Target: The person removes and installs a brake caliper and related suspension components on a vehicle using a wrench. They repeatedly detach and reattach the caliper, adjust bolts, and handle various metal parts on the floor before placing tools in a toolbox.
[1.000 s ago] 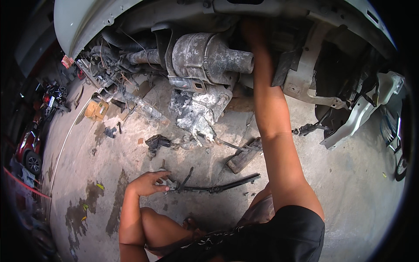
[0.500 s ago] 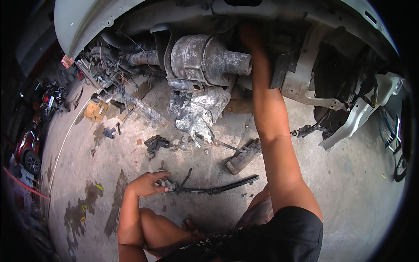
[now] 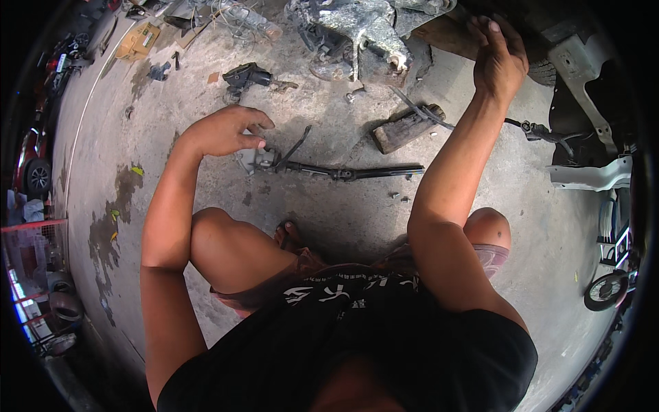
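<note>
My left hand (image 3: 228, 130) hovers over the floor with its thumb and curved fingers apart, nothing between them. Just under its fingertips lies a grey metal bracket (image 3: 259, 159). It is joined to a long black rod-like part (image 3: 347, 172) on the concrete. At upper right my right hand (image 3: 500, 65) is raised beside the vehicle's dark underside, fingers loosely bent and slightly apart, with nothing seen in them. Left of it hangs a whitish, corroded metal casting (image 3: 360, 34).
A wooden block (image 3: 408, 128) lies ahead with a thin dark hose across it. Further left are a black plastic part (image 3: 244, 77) and a cardboard box (image 3: 138, 41). A bent grey metal panel (image 3: 592, 174) hangs at right. A wheel (image 3: 607, 291) stands far right.
My right hand has come down out of the vehicle's front and back toward me. The view has tilted down toward my lap. My left hand stays by the metal bracket.
</note>
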Tool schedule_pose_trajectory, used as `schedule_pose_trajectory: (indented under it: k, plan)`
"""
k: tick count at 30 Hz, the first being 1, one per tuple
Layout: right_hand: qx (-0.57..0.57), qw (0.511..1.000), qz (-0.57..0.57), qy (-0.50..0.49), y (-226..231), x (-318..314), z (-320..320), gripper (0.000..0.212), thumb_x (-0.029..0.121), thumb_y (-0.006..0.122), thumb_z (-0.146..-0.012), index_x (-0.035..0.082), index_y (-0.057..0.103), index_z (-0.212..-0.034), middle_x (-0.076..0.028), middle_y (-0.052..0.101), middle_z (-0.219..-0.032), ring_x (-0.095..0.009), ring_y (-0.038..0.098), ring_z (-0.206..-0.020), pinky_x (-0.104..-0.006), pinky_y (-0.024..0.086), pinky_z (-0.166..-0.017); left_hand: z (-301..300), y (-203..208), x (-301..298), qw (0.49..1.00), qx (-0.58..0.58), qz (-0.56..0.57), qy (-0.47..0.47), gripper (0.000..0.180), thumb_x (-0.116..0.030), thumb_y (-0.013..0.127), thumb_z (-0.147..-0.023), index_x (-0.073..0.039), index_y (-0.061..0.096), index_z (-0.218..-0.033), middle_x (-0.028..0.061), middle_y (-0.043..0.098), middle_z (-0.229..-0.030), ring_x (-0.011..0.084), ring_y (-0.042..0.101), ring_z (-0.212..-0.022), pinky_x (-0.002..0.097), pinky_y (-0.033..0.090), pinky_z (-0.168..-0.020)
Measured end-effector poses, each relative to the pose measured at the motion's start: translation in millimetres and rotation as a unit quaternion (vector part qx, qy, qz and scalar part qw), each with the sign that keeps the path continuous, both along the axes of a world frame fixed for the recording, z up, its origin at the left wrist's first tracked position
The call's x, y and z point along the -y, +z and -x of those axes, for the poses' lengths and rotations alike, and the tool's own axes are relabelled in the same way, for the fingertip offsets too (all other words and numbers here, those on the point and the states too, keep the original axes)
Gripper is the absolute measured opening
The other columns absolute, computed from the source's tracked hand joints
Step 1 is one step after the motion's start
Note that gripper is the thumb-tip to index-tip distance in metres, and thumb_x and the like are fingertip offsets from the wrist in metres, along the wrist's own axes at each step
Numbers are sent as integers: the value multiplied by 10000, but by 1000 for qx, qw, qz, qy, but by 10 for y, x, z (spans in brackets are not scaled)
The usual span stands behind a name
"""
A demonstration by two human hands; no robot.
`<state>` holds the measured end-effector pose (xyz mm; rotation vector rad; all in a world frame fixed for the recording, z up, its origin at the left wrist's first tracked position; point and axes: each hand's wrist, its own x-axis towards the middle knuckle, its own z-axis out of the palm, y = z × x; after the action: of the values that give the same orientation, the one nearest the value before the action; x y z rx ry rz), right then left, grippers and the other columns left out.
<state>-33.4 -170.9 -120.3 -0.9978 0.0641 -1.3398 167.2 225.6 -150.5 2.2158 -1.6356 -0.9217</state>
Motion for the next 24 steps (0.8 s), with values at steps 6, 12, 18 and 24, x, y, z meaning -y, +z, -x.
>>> schedule_pose_trajectory:
  k: [6, 12, 18, 24]
  plan:
    - [-150, 925, 17, 350, -1050, -278, 702, 234, 108, 739, -855, -39, 683, -1028, -176, 717, -928, -292, 705, -850, -387, 604, -770, -668, -1012, 443, 997, 30, -69, -28, 255, -190, 750, -820, -20, 699, -1003, 132, 718, -886, 304, 683, -857, 401, 518, -806]
    - [-569, 711, 10, 413, -1869, -1136, 565, 408, 158, 812, -772, -47, 668, -1095, -164, 712, -1005, -240, 709, -904, -377, 592, -834, -810, -1949, 367, 996, -65, -66, -4, 340, -269, 762, -827, -58, 711, -1089, 150, 732, -1015, 286, 691, -971, 397, 529, -841]
    - [-795, 411, 408, 178, -3011, -2170, 492, 833, 278, 793, -777, 67, 401, -1481, -178, 395, -1532, -339, 376, -1419, -458, 337, -1160, -1012, -2125, 277, 983, -40, -176, -32, 528, -391, 795, -802, -28, 688, -1170, 160, 716, -1131, 272, 672, -1052, 377, 519, -899]
    - [-799, 383, 433, 168, -2948, -2230, 327, 472, 182, 713, -816, 36, 593, -1248, -206, 553, -1334, -352, 566, -1213, -436, 462, -1030, -875, -1963, -218, 963, -60, -252, -79, 854, -554, 845, -687, -47, 602, -1330, 175, 634, -1313, 358, 615, -1189, 419, 483, -999]
